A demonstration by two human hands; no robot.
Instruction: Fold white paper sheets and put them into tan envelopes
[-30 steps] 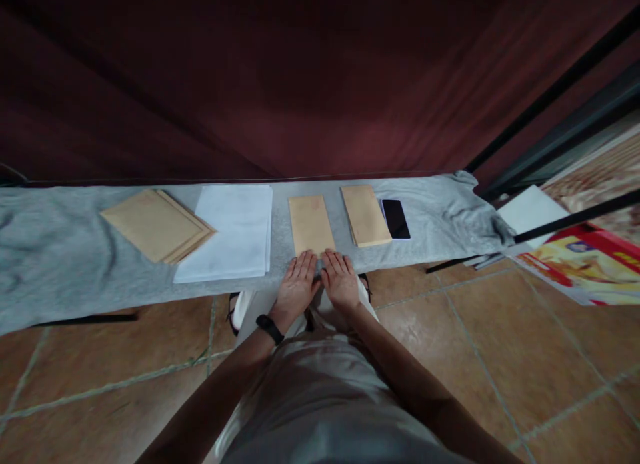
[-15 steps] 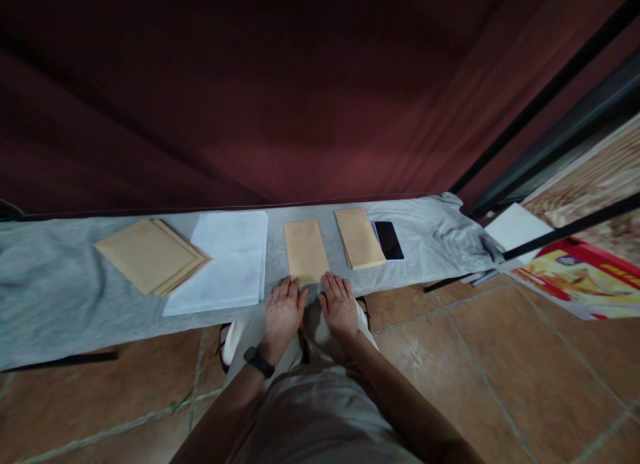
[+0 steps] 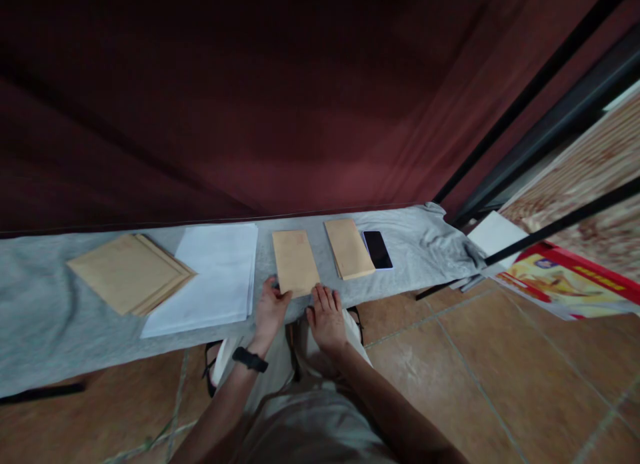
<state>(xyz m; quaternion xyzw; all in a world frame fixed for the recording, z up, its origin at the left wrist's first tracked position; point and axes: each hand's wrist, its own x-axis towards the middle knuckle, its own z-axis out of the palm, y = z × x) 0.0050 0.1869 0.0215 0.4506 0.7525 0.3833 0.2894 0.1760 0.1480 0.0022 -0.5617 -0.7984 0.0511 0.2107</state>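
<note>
The left hand (image 3: 270,311) has its fingers (image 3: 273,287) curled at the near left corner of a single brown envelope (image 3: 295,262), thumb and fingertips touching that corner's edge; whether the corner is actually pinched or only touched cannot be told. The right hand (image 3: 327,316) lies flat and open, palm down, its fingertips (image 3: 323,293) resting at the near right corner of the same envelope and holding nothing. A black wristband (image 3: 250,359) sits on the left wrist. The envelope lies lengthwise on the grey cloth (image 3: 40,311) that covers the long narrow table, close to the table's near edge and roughly midway along it. Just to its left, not touching, lies a stack of white paper sheets (image 3: 213,277), and further left a fanned stack of brown envelopes (image 3: 130,273), set at an angle and reaching toward the near edge. To the right of the single envelope, a small gap away, is a second neat pile of brown envelopes (image 3: 349,248), with a black phone (image 3: 377,249) lying face up just beside it. The cloth bunches in folds at the table's right end (image 3: 445,247). Behind the table's far edge hangs a dark red curtain (image 3: 280,117). Below the near edge is a terracotta tiled floor (image 3: 500,377), and a printed poster (image 3: 565,281) lies past the right end.
</note>
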